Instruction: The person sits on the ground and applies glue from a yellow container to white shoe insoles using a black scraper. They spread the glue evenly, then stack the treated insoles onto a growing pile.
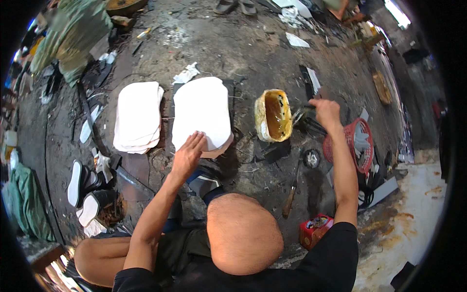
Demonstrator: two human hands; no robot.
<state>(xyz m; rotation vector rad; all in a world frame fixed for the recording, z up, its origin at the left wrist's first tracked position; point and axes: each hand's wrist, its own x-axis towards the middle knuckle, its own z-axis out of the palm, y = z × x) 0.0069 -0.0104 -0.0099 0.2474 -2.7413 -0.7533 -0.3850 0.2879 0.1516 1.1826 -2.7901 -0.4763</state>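
My left hand (188, 153) lies with its fingers stretched out on the near edge of a white sheet with rounded corners (202, 112), the top one of a stack. To its left is a second stack of similar white sheets (138, 114). My right hand (327, 114) is closed round the handle of what looks like a brush (300, 116), its tip beside the container's right rim. That yellow-crusted container (260, 117) holds an amber, glue-like liquid. My right fingers partly hide the handle.
A red plastic basket (331, 148) with grey pieces stands right of my right forearm. Nearer lie a wooden-handled tool (288, 202), a small round tin (311, 158) and a red box (311, 231). Shoes (95, 207) and a dark bar (134, 181) lie at left.
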